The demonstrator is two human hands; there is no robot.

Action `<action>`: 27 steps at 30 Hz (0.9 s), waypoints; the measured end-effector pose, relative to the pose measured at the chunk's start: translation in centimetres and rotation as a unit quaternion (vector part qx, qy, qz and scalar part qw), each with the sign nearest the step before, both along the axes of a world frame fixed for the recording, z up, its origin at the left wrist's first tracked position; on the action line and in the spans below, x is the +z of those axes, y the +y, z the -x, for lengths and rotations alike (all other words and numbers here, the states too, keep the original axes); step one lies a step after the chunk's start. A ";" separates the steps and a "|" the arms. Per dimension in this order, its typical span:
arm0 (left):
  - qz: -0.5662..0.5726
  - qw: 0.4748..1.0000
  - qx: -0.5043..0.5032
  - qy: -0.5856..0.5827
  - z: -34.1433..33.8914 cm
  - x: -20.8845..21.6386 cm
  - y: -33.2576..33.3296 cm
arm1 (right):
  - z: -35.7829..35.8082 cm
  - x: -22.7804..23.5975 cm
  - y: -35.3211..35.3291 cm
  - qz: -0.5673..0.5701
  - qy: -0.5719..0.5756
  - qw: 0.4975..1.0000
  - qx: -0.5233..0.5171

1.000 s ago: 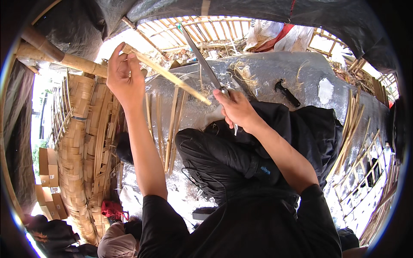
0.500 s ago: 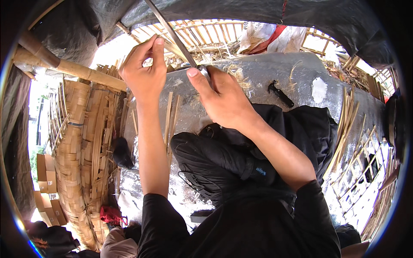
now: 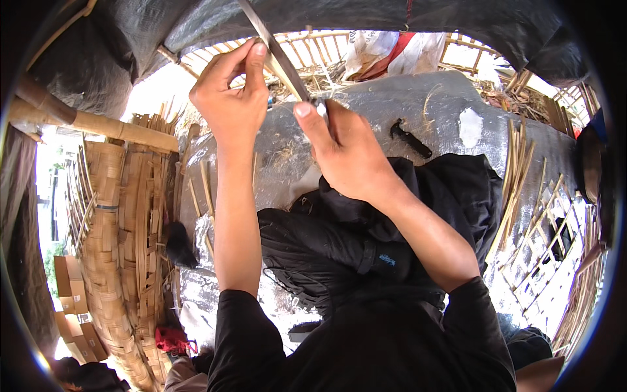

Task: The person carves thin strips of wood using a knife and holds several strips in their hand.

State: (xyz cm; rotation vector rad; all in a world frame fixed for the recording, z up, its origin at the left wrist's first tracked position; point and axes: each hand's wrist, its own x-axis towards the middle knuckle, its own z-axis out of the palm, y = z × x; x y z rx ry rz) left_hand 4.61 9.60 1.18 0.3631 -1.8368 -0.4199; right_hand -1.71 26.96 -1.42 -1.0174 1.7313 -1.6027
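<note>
My right hand (image 3: 353, 147) is closed around a long knife, its grip hidden in my fingers. The straight dark blade (image 3: 279, 53) slants up and left, past the top of the view. Against the blade's left side runs a thin pale bamboo strip (image 3: 285, 76). My left hand (image 3: 232, 95) is raised beside the blade, thumb and forefinger pinched on the strip's upper part. Below both hands are my folded legs in black trousers (image 3: 313, 242). A black hooked tool (image 3: 411, 138) lies on the grey sheet (image 3: 366, 98), to the right of my right hand.
At left stand a woven bamboo roll (image 3: 104, 228), a bamboo pole (image 3: 124, 127) and cardboard boxes (image 3: 72, 281). Split bamboo strips (image 3: 513, 179) and an open bamboo lattice (image 3: 539, 261) lie at right. A white-and-red sack (image 3: 395, 55) is behind; dark tarpaulin (image 3: 326, 16) hangs overhead.
My left hand has moved right and slightly up, closer to the blade. The knife stays in my right hand, its blade shifted slightly right. The surroundings have slid left in view.
</note>
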 end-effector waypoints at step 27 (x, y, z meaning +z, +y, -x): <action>-0.003 1.000 -0.014 -0.021 2.5 -0.3 1.3 | 0.3 -9.0 1.1 0.034 0.040 0.996 -0.066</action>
